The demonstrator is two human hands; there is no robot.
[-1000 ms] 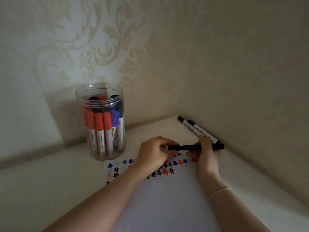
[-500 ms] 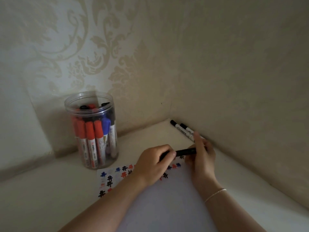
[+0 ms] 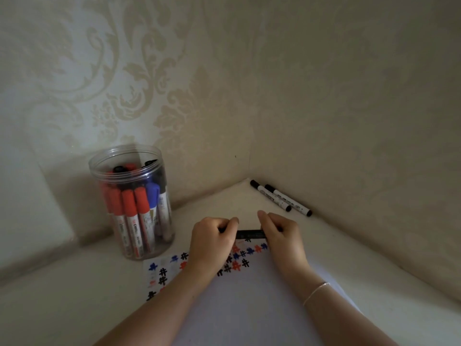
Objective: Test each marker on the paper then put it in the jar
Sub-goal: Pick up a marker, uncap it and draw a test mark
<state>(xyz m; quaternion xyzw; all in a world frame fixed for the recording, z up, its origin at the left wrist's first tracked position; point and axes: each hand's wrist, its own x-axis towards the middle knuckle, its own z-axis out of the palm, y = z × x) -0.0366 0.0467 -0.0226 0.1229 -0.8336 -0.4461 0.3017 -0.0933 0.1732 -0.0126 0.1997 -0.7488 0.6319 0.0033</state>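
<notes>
I have the slim black marker (image 3: pixel 250 234) level between my two hands, just above the far edge of the white sheet of paper (image 3: pixel 249 303), a little below the middle of the frame. My left hand (image 3: pixel 212 242) is curled round one end, my right hand (image 3: pixel 282 236) round the other; fingers on both wrapped tight, only the middle of the barrel showing. Cap on or off — I can't tell, my fingers hide both ends.

It should handle easily: a light, stiff plastic stick, smooth enough to roll if set down loose. I'd judge the barrel the place to grip for writing, close to the tip, with the cap end pinched by the other hand.

The paper already carries rows of small black, blue and red hatch marks (image 3: pixel 237 260) along its top edge, right under my knuckles. To the left stands the clear round plastic jar (image 3: pixel 132 203), open at the top, packed with red, blue and black markers standing on end. At the right, against the patterned wall, two white-barrelled markers with black caps (image 3: pixel 280 197) lie side by side on the pale bench (image 3: pixel 62 283) — untested, by the look of it.
</notes>
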